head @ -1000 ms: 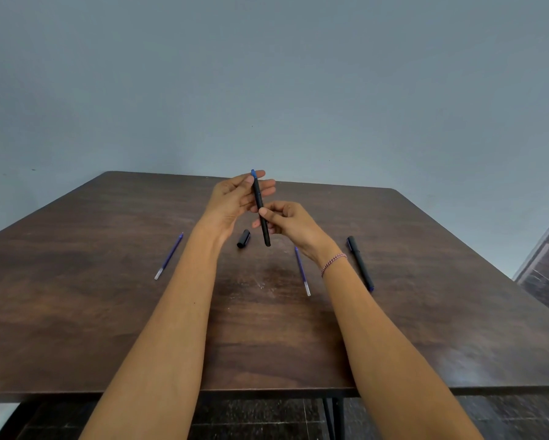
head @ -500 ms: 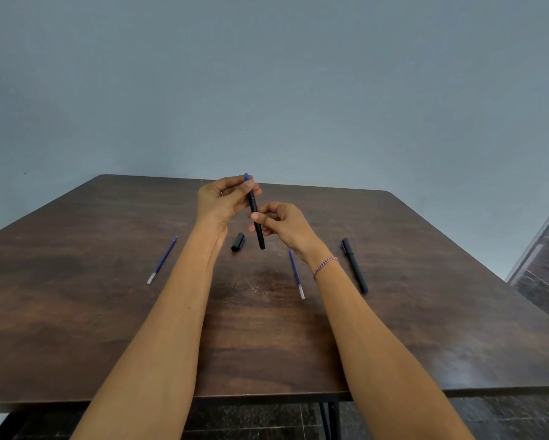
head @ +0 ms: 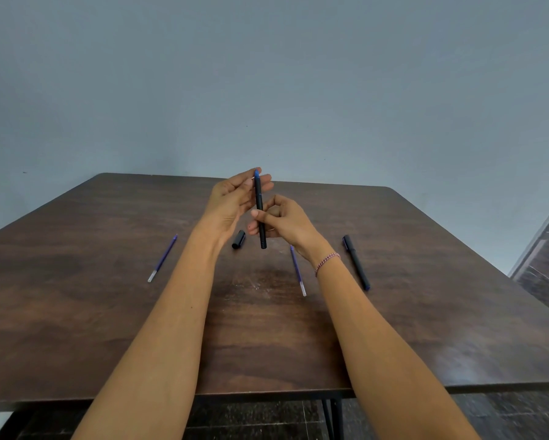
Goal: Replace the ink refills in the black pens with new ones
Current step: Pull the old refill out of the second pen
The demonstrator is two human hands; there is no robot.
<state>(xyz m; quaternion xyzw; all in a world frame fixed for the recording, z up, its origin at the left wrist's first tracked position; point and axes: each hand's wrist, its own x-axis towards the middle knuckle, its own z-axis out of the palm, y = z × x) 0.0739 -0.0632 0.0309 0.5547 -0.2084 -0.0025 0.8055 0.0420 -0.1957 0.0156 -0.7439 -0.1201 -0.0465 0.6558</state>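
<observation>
And there the black pen (head: 259,211) stood nearly upright in the air over the far middle of the table (head: 76,312), blue end up, shared between two hands. The left hand (head: 231,201) had its fingertips closed lightly about that blue top end. The right hand (head: 287,220), bracelet (head: 327,264) at the wrist, pinched the barrel lower down between thumb and curled fingers, the bottom end poking out free beneath. The cap (head: 238,239) lay on the wood just below, the left refill (head: 162,258) well off to one side, the right refill (head: 297,269) beside the right wrist, and the second black pen (head: 356,262) beyond it, untouched. By my reckoning this was the barrel being opened or a refill being worked, though which I couldn't tell. To do it well, I'd have said: lower hand firm as the anchor, upper fingers twisting or pulling dead along the pen's line, no bending, loose parts kept over the table
</observation>
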